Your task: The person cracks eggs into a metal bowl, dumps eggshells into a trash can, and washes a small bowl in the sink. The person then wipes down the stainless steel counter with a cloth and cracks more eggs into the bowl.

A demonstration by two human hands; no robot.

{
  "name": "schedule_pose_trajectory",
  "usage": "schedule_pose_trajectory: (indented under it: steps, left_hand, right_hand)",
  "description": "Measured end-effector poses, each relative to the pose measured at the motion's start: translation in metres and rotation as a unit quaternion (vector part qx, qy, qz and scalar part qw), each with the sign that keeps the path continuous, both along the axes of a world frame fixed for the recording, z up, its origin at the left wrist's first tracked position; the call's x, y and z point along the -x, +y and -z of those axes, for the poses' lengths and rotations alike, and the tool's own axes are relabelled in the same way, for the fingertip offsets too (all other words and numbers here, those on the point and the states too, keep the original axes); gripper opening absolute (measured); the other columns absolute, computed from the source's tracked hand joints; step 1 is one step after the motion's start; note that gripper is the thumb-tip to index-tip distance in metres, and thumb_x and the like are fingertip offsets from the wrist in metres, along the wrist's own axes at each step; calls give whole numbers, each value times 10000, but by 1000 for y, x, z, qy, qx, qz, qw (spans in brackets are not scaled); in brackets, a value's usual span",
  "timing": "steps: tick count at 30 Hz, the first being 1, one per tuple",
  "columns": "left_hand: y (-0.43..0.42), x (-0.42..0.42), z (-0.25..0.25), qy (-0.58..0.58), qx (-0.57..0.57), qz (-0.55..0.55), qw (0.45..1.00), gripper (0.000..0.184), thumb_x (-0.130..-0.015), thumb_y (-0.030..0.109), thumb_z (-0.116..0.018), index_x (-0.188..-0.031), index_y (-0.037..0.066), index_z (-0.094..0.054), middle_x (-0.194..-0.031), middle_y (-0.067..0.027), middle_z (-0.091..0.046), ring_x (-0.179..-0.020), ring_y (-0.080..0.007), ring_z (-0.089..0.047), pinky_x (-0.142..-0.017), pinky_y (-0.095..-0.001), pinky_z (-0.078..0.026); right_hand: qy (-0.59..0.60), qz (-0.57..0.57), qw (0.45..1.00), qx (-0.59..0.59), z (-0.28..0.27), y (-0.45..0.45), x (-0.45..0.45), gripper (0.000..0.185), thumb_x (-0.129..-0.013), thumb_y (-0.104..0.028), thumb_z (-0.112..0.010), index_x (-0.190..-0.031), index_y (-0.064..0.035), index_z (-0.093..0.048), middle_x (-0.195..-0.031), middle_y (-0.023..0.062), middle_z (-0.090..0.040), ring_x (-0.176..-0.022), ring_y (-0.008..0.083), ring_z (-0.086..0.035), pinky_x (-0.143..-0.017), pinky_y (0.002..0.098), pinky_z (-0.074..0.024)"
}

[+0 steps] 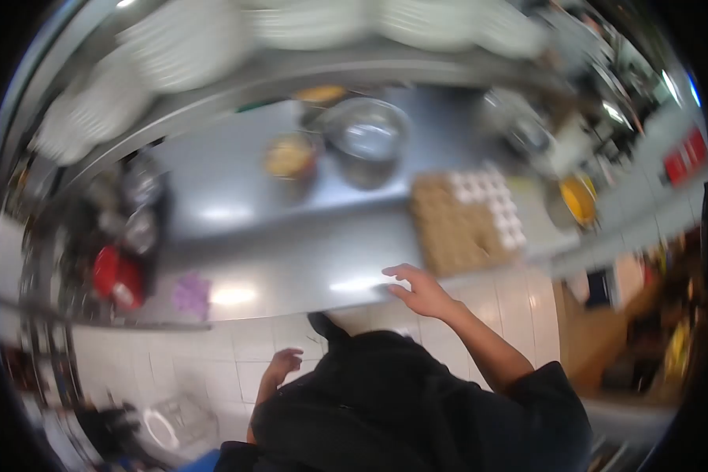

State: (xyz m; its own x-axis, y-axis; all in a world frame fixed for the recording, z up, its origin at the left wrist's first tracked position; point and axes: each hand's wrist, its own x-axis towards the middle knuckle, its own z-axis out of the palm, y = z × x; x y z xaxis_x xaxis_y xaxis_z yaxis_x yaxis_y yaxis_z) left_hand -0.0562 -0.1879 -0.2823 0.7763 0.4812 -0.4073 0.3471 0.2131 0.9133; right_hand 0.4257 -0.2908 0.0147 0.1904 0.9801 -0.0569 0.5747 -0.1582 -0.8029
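My right hand (418,292) is over the front edge of the metal counter (307,244), thumb and fingers apart, with nothing between them. Just beyond it lies a brown egg tray (448,224) with white eggs (499,197) along its back and right sides. Beside my body, below the counter's edge, my left hand (285,363) hangs with its fingers slightly bent and apart, holding nothing. A large metal bowl (367,134) and a small container of yellowish food (289,156) stand farther back on the counter.
Stacked white plates (189,47) line the shelf above. At the left are a red object (118,277) and a purple cloth-like item (191,295). A pot with yellow contents (578,200) stands at the right. A white-rimmed bin (161,427) is on the floor.
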Motion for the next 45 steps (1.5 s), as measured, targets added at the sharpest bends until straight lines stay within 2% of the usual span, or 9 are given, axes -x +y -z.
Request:
schedule_pose_trajectory:
  steps: [2, 10, 16, 20, 28, 35, 37, 40, 45]
  left_hand:
    - [1, -109, -92, 147, 97, 57, 983, 248, -894, 93, -667, -1135, 34, -683, -881, -22, -669, -786, -133, -626, -767, -315, -555]
    - [-105, -438, -248, -47, 77, 423, 901, 270, -926, 182, -704, -1160, 52, -671, -966, 20, -650, -875, -103, -578, -800, -272, -493]
    - [-151, -540, -288, -112, -172, 225, 952, 364, -862, 188, -731, -1158, -9, -658, -986, -73, -675, -812, -167, -606, -786, -314, -506]
    - [-144, -575, -278, -138, -495, 125, 849, 541, -830, 126, -718, -1334, 14, -554, -1275, -175, -563, -1079, -315, -592, -895, -401, -515]
    - [-140, -635, -280, -21, -543, 111, 832, 484, -789, 122, -717, -1243, 27, -578, -1281, -181, -541, -1148, -368, -552, -925, -452, -502]
    - [-124, -647, -275, -47, -529, 99, 842, 478, -788, 129, -749, -1222, 19, -584, -1072, -135, -653, -988, -327, -631, -829, -419, -534]
    - [-113, -652, -282, -49, -175, -20, 983, 371, -915, 159, -676, -1256, 28, -617, -1035, -86, -673, -876, -189, -667, -755, -339, -555]
    - [-80, -676, -311, -160, 123, -153, 967, 377, -978, 158, -603, -1331, 27, -582, -1076, -76, -668, -860, -126, -662, -736, -276, -558]
    - [-88, -764, -319, -265, 105, -197, 938, 377, -947, 59, -612, -1318, 43, -544, -1168, -97, -638, -1017, -199, -655, -894, -337, -560]
  right_hand:
    - [80, 71, 994, 34, 8, -84, -6, 354, -935, -205, -655, -1265, -79, -633, -1215, 119, -666, -1019, 274, -651, -827, 373, -532]
    - [135, 307, 942, 22, 10, -285, -32, 395, -898, -151, -693, -1273, -48, -626, -1211, 130, -676, -1010, 254, -661, -876, 375, -533]
    - [14, 355, 934, -27, -29, -299, -118, 381, -874, -84, -697, -1249, -49, -637, -1167, 124, -686, -985, 246, -664, -864, 371, -531]
    - [-81, 304, 949, 3, -38, -249, -180, 400, -833, -16, -660, -1231, -52, -631, -1098, 177, -663, -957, 339, -661, -825, 411, -538]
    - [-289, 164, 943, -3, 17, -164, -275, 479, -772, 15, -627, -1235, -88, -556, -1179, 151, -539, -998, 370, -612, -801, 468, -541]
    - [-132, 146, 978, -69, 4, -166, -309, 470, -789, -22, -696, -1235, -87, -565, -1115, 144, -593, -953, 336, -637, -784, 416, -551]
    - [50, 242, 963, -110, -9, -170, -318, 479, -834, 6, -703, -1281, -80, -557, -1110, 113, -626, -921, 238, -658, -769, 337, -558]
    - [344, 377, 843, -171, -9, -193, -356, 450, -848, 35, -679, -1271, -57, -553, -1119, 101, -621, -951, 215, -664, -793, 338, -569]
    - [255, 500, 775, -292, -25, -250, -452, 392, -867, 109, -620, -1177, -46, -436, -1158, 125, -567, -1008, 214, -654, -858, 354, -575]
